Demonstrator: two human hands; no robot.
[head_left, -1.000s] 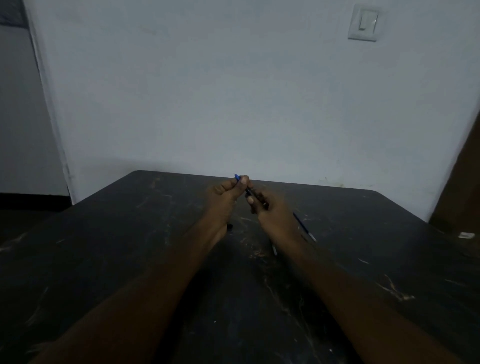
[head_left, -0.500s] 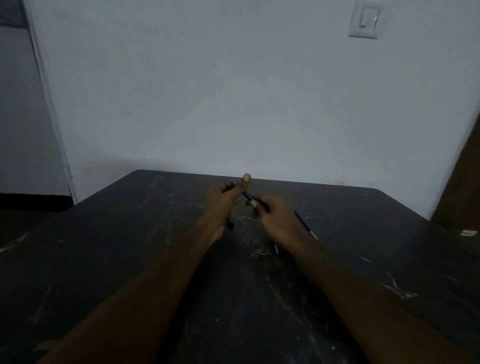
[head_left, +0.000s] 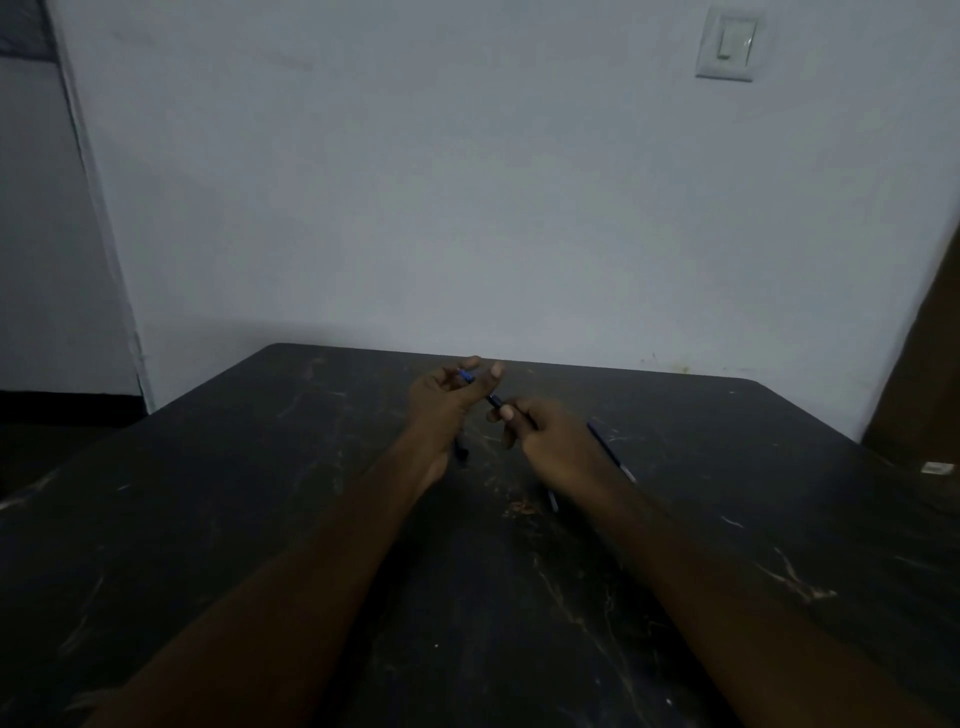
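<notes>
Aloft, pen (head_left: 493, 400) between left hand (head_left: 440, 406), right hand (head_left: 557, 442)

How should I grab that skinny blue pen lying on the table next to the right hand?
Pinch the skinny blue pen at its bare middle, coming from above and from the right. It lies flat on the table, slanting toward you, and the right hand, busy holding a second pen with the left hand, crowds its far end.
</notes>
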